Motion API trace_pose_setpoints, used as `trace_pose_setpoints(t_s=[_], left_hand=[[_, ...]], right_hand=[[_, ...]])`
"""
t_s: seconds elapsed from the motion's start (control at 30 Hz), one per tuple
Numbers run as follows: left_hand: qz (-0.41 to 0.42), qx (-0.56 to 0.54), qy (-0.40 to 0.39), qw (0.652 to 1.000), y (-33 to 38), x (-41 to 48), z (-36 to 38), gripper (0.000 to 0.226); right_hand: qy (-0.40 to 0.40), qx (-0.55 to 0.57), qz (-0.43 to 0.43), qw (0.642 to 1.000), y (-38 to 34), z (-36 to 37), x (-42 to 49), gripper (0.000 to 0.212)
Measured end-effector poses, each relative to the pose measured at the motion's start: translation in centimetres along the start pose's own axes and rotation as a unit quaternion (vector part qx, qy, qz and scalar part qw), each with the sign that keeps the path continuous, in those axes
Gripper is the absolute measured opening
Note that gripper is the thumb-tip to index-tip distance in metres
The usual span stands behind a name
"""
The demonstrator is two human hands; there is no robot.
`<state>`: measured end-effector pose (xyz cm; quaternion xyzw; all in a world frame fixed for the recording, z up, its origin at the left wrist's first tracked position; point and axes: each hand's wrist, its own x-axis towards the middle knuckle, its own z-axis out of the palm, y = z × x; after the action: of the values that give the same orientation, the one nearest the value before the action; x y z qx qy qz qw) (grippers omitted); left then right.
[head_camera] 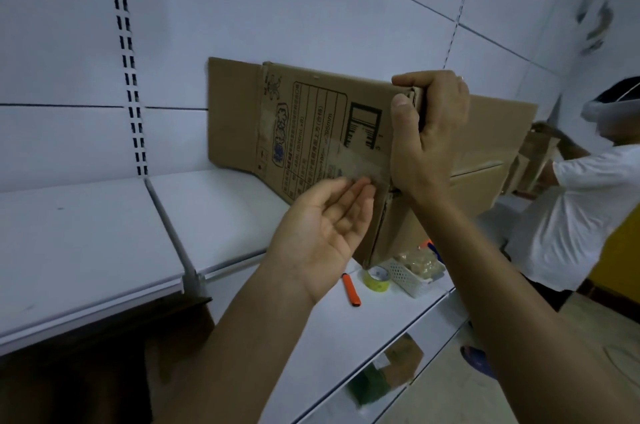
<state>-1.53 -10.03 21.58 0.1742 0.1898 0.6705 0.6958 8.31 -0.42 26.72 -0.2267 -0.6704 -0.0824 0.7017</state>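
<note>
While the carton (311, 111) stands lengthwise along the shelf (214, 208), right hand (429, 132) grips its fold; left hand (322, 233) spread, touching it.

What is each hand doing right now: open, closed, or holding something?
Left hand: open, straight fingers against the cardboard box.
Right hand: closed on the cardboard box's folded top edge.
</note>
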Motion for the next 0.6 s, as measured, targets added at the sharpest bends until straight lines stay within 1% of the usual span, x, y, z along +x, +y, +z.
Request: trace_pose_setpoints(t_s=[0.07,0.13,0.17,0.2,0.23,0.27,0.3,0.33,0.37,0.4,0.43,0.47,0.53,0.6], left_hand=[[-0.005,0.011,-0.003,1.0,0.1,-0.1,-0.1,0.02],[0.023,0.072,0.01,0.997,-0.1,0.1,-0.2,0.02],[0.058,0.128,0.023,0.99,-0.3,0.3,-0.3,0.017],[0.107,0.196,0.037,0.974,-0.5,0.4,-0.3,0.015],[0.174,0.275,0.05,0.944,-0.7,0.6,-0.3,0.016],[0.257,0.36,0.052,0.895,-0.8,0.7,-0.4,0.021],[0.343,0.449,0.044,0.824,-0.9,0.8,-0.5,0.031],[0.421,0.529,0.028,0.737,-1.0,1.2,-0.6,0.042],[0.472,0.591,0.006,0.654,-1.2,1.8,-0.9,0.052],[0.5,0.632,-0.016,0.591,-1.6,2.4,-1.2,0.061],[0.51,0.649,-0.026,0.564,-2.1,2.9,-1.3,0.069],[0.509,0.647,-0.028,0.567,-2.6,3.3,-1.4,0.073],[0.509,0.626,-0.016,0.591,-3.7,3.8,-1.3,0.073],[0.538,0.598,-0.001,0.594,-4.7,4.0,-0.2,0.07]], right_hand=[[-0.002,-0.001,0.001,1.0,-0.3,0.0,0.0,0.029],[-0.002,-0.001,-0.002,1.0,-0.3,-0.1,0.0,0.028],[-0.001,-0.001,-0.003,1.0,-0.3,-0.1,0.1,0.027],[0.001,0.0,-0.003,1.0,-0.2,-0.1,0.1,0.027],[0.002,0.004,-0.003,1.0,-0.3,0.0,0.1,0.026],[0.005,0.008,-0.003,1.0,-0.4,0.2,0.0,0.026],[0.007,0.01,-0.003,1.0,-0.6,0.4,0.0,0.025],[0.008,0.011,-0.005,1.0,-0.8,0.6,0.0,0.025],[0.004,0.01,-0.008,1.0,-0.9,0.8,-0.1,0.026],[-0.006,0.013,-0.014,1.0,-0.9,0.8,0.0,0.028],[-0.022,0.018,-0.022,0.999,-0.8,0.8,0.0,0.031],[-0.041,0.024,-0.029,0.998,-0.6,0.5,0.1,0.033],[-0.079,0.033,-0.036,0.996,-0.4,-0.2,0.0,0.04],[-0.11,0.032,-0.032,0.993,-0.4,-0.9,0.0,0.046]])
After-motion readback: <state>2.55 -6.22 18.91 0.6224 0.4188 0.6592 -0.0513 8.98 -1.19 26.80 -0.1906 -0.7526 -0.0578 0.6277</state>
